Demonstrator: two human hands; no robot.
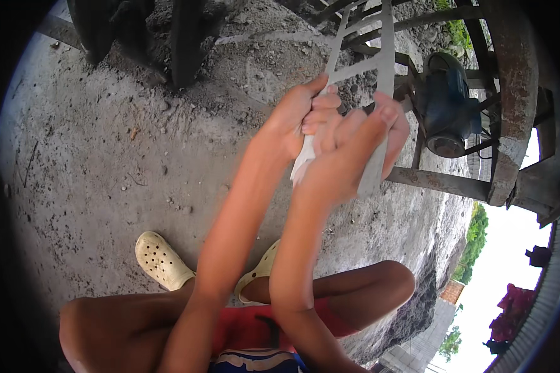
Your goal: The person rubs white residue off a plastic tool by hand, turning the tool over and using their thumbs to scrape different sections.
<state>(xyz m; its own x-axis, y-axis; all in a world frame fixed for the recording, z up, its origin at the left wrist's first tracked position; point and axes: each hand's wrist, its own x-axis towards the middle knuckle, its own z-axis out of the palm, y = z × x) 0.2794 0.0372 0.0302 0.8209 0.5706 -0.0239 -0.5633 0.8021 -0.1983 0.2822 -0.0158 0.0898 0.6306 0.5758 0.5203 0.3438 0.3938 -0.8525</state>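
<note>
- We saw two bare hands reaching forward from below, at work on a pale ladder-like frame, two long rails joined by crosspieces.
- The frame lay in and between the hands, running away from them over the ground.
- We saw the left hand closed, its fingers bent around the frame's left rail and its thumb pointing along it.
- The right hand was blurred and partly curled, close beside the left and up against the right rail; we could not tell how firmly it gripped.
- Below the hands, we saw the person's bent, bare legs, red shorts and two cream clogs with holes, the left clog plain to see and the right clog partly behind the forearms.
- To the right of the hands stood a rusty metal structure with a dark blue motor at it.
- Beyond the hands, up and to the left, we made out dark upright shapes, too dim to name.
</note>
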